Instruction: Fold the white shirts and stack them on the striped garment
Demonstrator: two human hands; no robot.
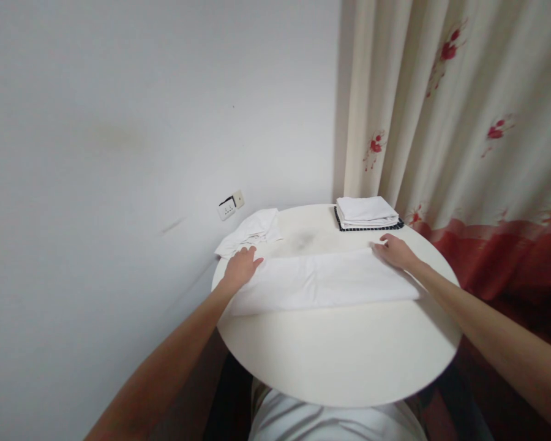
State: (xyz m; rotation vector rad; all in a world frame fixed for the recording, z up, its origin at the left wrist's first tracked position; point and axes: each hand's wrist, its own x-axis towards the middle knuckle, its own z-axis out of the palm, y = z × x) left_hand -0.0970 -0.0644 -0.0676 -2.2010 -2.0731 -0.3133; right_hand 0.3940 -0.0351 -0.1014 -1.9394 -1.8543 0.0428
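A white cloth (326, 282), folded into a long flat strip, lies across the middle of the round white table (340, 355). My left hand (241, 268) rests on its far left corner, thumb apart from the fingers. At the far right corner, my right hand (395, 251) touches the cloth with its fingers slightly curved and apart. A few shallow creases run through the strip near its centre.
Behind my left hand lies a loose pile of white cloth (252, 231). A stack of folded white cloths (366, 211) sits on a dark checked cloth (371, 228) at the back right. A wall with a socket (227, 209) borders the left; a flowered curtain (408, 122) hangs right.
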